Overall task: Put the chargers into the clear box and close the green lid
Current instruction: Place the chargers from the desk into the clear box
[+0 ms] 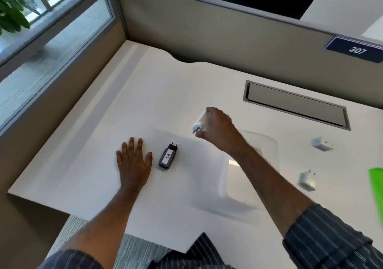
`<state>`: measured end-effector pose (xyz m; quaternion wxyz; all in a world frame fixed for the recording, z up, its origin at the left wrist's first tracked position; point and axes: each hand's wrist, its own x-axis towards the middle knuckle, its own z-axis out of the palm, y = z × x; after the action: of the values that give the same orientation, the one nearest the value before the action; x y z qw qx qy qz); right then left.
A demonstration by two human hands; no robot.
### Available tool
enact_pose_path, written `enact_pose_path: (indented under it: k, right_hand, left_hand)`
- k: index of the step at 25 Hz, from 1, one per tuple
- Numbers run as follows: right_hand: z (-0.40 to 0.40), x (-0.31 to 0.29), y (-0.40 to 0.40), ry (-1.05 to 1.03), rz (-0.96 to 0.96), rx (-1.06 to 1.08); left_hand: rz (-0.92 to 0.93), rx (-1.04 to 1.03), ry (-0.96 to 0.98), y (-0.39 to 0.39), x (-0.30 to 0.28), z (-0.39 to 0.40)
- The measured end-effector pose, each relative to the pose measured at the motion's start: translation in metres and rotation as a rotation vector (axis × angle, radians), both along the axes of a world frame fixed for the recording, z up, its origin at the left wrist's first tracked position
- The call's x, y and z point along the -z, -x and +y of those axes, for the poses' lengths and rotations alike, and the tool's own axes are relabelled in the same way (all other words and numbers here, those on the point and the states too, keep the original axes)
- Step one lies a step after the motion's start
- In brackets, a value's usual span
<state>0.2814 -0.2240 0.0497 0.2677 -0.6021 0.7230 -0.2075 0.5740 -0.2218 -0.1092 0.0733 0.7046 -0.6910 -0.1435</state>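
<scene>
Head view: right hand (215, 126) grips a white charger (200, 121), lifted above the desk (186, 86) just left of the clear box (267, 144). Left hand (133, 156) rests flat with fingers straight, holding nothing, beside the black charger (168, 157) labelled "026". Box looks empty. Two more white chargers (320, 143) (307, 180) lie right of it. Green lid (377, 188) sits off at the right edge. Task looks barely begun: four chargers and the lid are left. Partition sign (355, 49) reads "307".
</scene>
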Motion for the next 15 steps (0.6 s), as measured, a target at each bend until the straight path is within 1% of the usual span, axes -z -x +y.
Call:
enact_pose_path:
  k: [5,8,11,15]
  right_hand:
    - [0.044,-0.008,0.03,-0.021,0.001,0.023]
    - [0.068,-0.008,0.049,-0.026,-0.004,0.054]
    - [0.092,-0.007,0.066,-0.044,-0.015,0.085]
    - [0.117,-0.006,0.082,-0.031,0.008,0.102]
  left_hand:
    - [0.073,-0.005,-0.12,-0.006,-0.012,-0.013]
    - [0.153,-0.026,-0.138,-0.003,-0.026,-0.021]
    - [0.248,-0.057,-0.036,0.018,-0.044,-0.014]
    - [0.387,0.054,0.116,0.072,-0.069,0.013]
